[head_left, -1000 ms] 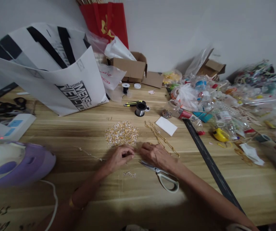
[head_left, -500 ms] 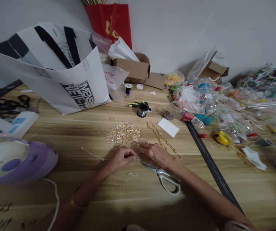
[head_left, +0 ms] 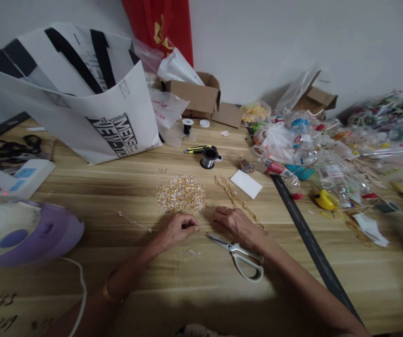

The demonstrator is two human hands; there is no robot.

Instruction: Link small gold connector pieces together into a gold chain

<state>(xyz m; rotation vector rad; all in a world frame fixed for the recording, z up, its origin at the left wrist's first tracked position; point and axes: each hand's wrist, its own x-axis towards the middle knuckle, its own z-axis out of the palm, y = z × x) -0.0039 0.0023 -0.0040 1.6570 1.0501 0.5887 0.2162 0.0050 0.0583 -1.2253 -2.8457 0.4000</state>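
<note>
My left hand [head_left: 181, 228] is closed in a pinch just below a pile of small gold and clear beads [head_left: 180, 194]. A thin beaded strand [head_left: 134, 222] runs leftward over the table from this hand; the pinched part is hidden by the fingers. To the right, my right hand [head_left: 235, 225] rests low over the table with its fingers curled, and its fingertips are hard to see. Scissors [head_left: 238, 255] lie beside and below it. Gold bead chains [head_left: 238, 201] lie above the right hand. A small cluster of beads [head_left: 190, 253] sits below the left hand.
A purple-and-white appliance [head_left: 36, 234] and a power strip [head_left: 27, 178] stand at left. Behind are a large white bag [head_left: 124, 107], a cardboard box [head_left: 194, 96], a wire spool [head_left: 208, 158] and a white card [head_left: 246, 184]. Plastic bottles and bags [head_left: 303, 140] crowd the right.
My right hand has moved a little to the right, widening the gap between the hands. My left hand stays pinched in nearly the same place. The view has shifted slightly.
</note>
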